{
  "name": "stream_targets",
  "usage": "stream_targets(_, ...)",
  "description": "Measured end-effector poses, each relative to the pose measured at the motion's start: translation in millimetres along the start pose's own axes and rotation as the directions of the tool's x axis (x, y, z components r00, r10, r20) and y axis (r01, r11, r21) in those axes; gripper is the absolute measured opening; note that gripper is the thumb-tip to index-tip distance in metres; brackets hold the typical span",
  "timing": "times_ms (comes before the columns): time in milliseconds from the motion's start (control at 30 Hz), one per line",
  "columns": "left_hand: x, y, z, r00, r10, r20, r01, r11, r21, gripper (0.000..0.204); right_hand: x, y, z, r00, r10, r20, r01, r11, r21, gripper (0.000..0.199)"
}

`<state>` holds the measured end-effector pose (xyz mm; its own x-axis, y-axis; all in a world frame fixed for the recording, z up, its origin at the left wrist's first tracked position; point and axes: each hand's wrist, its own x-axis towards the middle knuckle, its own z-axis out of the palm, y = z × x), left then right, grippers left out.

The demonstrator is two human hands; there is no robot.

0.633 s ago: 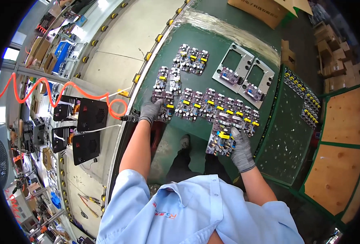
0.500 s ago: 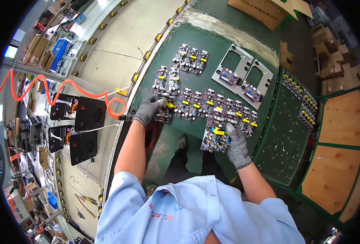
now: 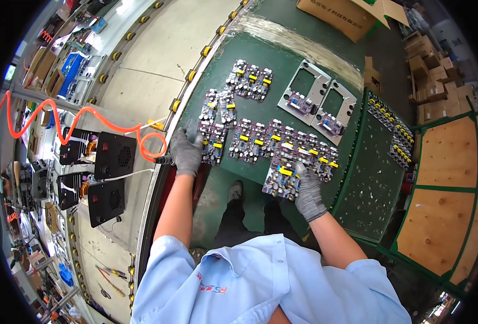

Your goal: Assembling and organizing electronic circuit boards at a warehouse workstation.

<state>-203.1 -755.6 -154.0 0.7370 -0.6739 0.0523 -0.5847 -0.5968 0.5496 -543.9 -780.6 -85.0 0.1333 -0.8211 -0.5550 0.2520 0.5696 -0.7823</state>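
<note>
Several populated circuit boards with black and yellow parts lie in rows on a green worktable (image 3: 260,59). My left hand (image 3: 186,153), in a grey glove, rests on the near left table edge, its fingers touching the leftmost board (image 3: 213,141). My right hand (image 3: 307,189), also gloved, grips a circuit board (image 3: 281,180) at the near edge, lifted slightly off the row. Two grey metal frames (image 3: 317,100) holding small boards lie beyond the rows.
A roller conveyor (image 3: 141,70) runs along the left, with an orange coiled hose (image 3: 82,116) and black boxes (image 3: 114,156) on it. A green rack (image 3: 376,156) holding more boards stands at right. Cardboard boxes (image 3: 347,13) sit at the back. Wooden pallets (image 3: 449,156) lie far right.
My right hand has drawn a board from the near row toward me. My left hand has stayed on the leftmost board at the table edge.
</note>
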Motion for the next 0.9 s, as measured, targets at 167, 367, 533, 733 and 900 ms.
stream_targets(167,-113,99,-13,0.707,0.448,0.547,0.075,0.722,-0.688,0.086,6,19,49,0.966,-0.259,0.026,0.259,0.946,-0.193,0.052)
stream_targets(367,-143,141,-1,0.828,0.286,0.483,0.066,0.806,-0.589,0.058,8,23,25,0.97,-0.24,-0.033,0.188,0.83,-0.525,0.053)
stream_targets(533,-162,160,21,0.522,0.347,0.78,0.639,0.447,-0.626,0.034,-9,18,-23,0.991,0.117,0.067,-0.13,0.958,0.257,0.032)
stream_targets(733,-179,141,20,0.051,0.405,0.913,0.948,0.268,-0.172,0.048,-37,-17,-168,0.906,0.269,0.326,-0.39,0.83,0.399,0.04)
stream_targets(900,-176,122,42,0.169,0.245,0.955,0.576,0.761,-0.298,0.051,18,-38,-234,0.949,-0.044,-0.313,0.002,0.991,-0.134,0.03)
